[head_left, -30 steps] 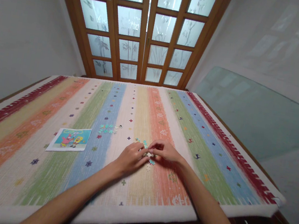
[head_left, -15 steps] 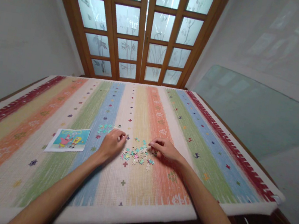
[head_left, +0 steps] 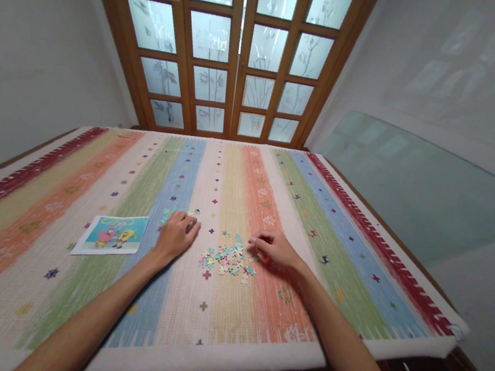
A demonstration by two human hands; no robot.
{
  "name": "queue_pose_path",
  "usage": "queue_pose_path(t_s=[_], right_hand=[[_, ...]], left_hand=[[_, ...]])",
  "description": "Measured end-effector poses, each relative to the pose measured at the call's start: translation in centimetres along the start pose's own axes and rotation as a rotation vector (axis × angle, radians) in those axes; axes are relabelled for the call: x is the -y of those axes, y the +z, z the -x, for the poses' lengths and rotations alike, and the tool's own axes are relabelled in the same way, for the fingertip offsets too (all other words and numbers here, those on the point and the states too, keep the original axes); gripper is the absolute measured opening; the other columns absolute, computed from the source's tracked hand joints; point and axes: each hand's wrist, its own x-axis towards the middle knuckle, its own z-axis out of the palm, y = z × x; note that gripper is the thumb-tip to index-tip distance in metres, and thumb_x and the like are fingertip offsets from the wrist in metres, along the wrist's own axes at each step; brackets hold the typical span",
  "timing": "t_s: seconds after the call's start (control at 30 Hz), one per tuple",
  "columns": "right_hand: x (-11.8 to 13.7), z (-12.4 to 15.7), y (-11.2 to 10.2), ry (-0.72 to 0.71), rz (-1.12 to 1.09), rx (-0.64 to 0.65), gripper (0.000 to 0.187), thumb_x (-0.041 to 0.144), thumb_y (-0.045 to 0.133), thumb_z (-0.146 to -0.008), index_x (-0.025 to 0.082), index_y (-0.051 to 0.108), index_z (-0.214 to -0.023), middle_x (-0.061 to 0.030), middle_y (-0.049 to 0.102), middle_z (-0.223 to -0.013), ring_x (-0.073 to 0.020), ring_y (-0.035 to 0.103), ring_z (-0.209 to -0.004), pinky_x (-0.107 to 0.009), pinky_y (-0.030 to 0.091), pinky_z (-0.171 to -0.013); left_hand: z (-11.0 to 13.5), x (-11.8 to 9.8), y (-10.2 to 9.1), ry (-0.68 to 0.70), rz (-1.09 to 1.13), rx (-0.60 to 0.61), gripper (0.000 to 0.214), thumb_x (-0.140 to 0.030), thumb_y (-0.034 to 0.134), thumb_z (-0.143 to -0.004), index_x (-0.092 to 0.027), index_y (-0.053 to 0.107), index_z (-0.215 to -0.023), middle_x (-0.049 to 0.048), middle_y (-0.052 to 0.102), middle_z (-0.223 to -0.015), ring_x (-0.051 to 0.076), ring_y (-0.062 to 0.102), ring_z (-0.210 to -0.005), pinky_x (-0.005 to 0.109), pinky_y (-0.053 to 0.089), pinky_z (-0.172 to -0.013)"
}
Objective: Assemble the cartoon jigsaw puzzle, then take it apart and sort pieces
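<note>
My left hand (head_left: 176, 236) is over a small group of turquoise jigsaw puzzle pieces (head_left: 166, 215), covering part of it. Its fingers are curled down, and whatever they hold is hidden. At the right edge of a mixed pile of jigsaw pieces (head_left: 227, 260) is my right hand (head_left: 275, 249), thumb and forefinger pinched together. Anything between those fingertips is too small to make out. The pile holds turquoise, pink and pale pieces, lying loose. Left of my left hand lies a picture card (head_left: 115, 235) with a pink starfish and a yellow sponge cartoon figure.
A striped, patterned cloth (head_left: 203, 313) covers the wide table. Beyond its far edge stand wooden doors with glass panes (head_left: 257, 94). A pale glass sheet (head_left: 417, 181) leans against the wall on the right.
My left hand has moved left, from beside the mixed pile to over the turquoise group. My right hand has shifted very slightly right and stays pinched.
</note>
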Motion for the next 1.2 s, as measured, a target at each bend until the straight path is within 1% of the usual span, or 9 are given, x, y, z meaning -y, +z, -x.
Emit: queue_pose_path(t_s=[0.13, 0.23, 0.43, 0.6, 0.73, 0.8, 0.93, 1.07, 1.2], right_hand=[[-0.1, 0.4, -1.2, -0.16, 0.277, 0.056, 0.018, 0.033, 0.071, -0.079, 0.016, 0.074, -0.084, -0.0051, 0.065, -0.079, -0.0158, 0.056, -0.07, -0.03, 0.044, -0.067], [-0.1, 0.7, -1.8, -0.203, 0.421, 0.125, 0.017, 0.025, 0.074, -0.071, 0.018, 0.077, -0.087, -0.004, 0.059, -0.084, -0.0173, 0.054, -0.076, -0.031, 0.043, -0.071], [-0.3, 0.6, -1.4, -0.197, 0.377, 0.172, 0.02, 0.023, 0.076, -0.071, 0.019, 0.076, -0.091, -0.0028, 0.055, -0.088, -0.0168, 0.055, -0.077, -0.031, 0.044, -0.072], [-0.3, 0.6, -0.9, -0.186, 0.328, 0.142, 0.016, 0.016, 0.072, -0.068, 0.018, 0.068, -0.083, -0.0005, 0.057, -0.082, -0.0137, 0.051, -0.07, -0.027, 0.041, -0.065], [0.3, 0.8, -0.4, -0.127, 0.187, 0.182, 0.009, 0.023, 0.07, -0.076, 0.017, 0.063, -0.076, 0.0017, 0.057, -0.067, -0.0122, 0.049, -0.06, -0.026, 0.038, -0.059], [0.7, 0.8, -0.1, -0.123, 0.114, 0.207, 0.017, 0.03, 0.073, -0.078, 0.017, 0.064, -0.075, 0.0015, 0.058, -0.066, -0.0121, 0.049, -0.06, -0.026, 0.038, -0.059], [1.3, 0.9, 0.5, -0.142, -0.024, 0.19, 0.035, 0.049, 0.08, -0.078, 0.017, 0.066, -0.075, 0.0021, 0.056, -0.065, -0.0116, 0.045, -0.06, -0.026, 0.036, -0.058], [1.4, 0.9, 1.0, -0.147, -0.08, 0.209, 0.042, 0.057, 0.081, -0.076, 0.017, 0.068, -0.075, 0.0012, 0.057, -0.066, -0.0116, 0.045, -0.061, -0.027, 0.036, -0.058], [1.1, 0.8, 1.3, -0.143, -0.087, 0.237, 0.042, 0.057, 0.081, -0.077, 0.017, 0.07, -0.078, 0.0002, 0.06, -0.067, -0.0119, 0.048, -0.06, -0.028, 0.038, -0.059]], left_hand=[[0.0, 0.0, 0.2, 0.023, -0.01, 0.002, 0.022, -0.033, 0.056, -0.094, -0.021, 0.073, -0.086, 0.0062, 0.06, -0.078, 0.026, 0.058, -0.087, 0.037, 0.048, -0.082], [-0.1, 0.2, 0.4, 0.045, -0.013, -0.004, 0.022, -0.032, 0.055, -0.096, -0.021, 0.073, -0.088, 0.0061, 0.06, -0.078, 0.026, 0.058, -0.086, 0.037, 0.048, -0.081], [-0.1, 0.0, 0.1, 0.102, 0.001, -0.039, 0.022, -0.031, 0.053, -0.099, -0.019, 0.072, -0.097, 0.007, 0.06, -0.08, 0.027, 0.057, -0.086, 0.039, 0.049, -0.079], [0.5, -2.1, -0.2, 0.211, 0.044, -0.015, 0.024, -0.027, 0.049, -0.101, -0.016, 0.071, -0.103, 0.0076, 0.062, -0.085, 0.024, 0.058, -0.086, 0.037, 0.05, -0.079], [1.5, -5.3, -0.5, 0.372, 0.118, 0.046, 0.025, -0.027, 0.048, -0.104, -0.015, 0.069, -0.108, 0.0074, 0.063, -0.087, 0.021, 0.059, -0.084, 0.035, 0.051, -0.079], [2.1, -7.0, -0.6, 0.473, 0.163, 0.066, 0.026, -0.029, 0.047, -0.106, -0.015, 0.068, -0.107, 0.0077, 0.063, -0.086, 0.021, 0.058, -0.081, 0.034, 0.05, -0.075], [2.9, -9.5, -0.5, 0.566, 0.203, 0.073, 0.024, -0.032, 0.049, -0.106, -0.016, 0.067, -0.108, 0.0069, 0.063, -0.084, 0.02, 0.056, -0.078, 0.034, 0.049, -0.07], [3.0, -10.4, -0.2, 0.59, 0.217, 0.051, 0.027, -0.024, 0.044, -0.107, -0.017, 0.066, -0.093, 0.0055, 0.062, -0.08, 0.018, 0.055, -0.075, 0.033, 0.047, -0.069], [2.9, -10.0, -0.3, 0.584, 0.214, 0.035, 0.028, -0.023, 0.044, -0.107, -0.017, 0.065, -0.09, 0.0049, 0.061, -0.077, 0.018, 0.054, -0.073, 0.032, 0.047, -0.068]])
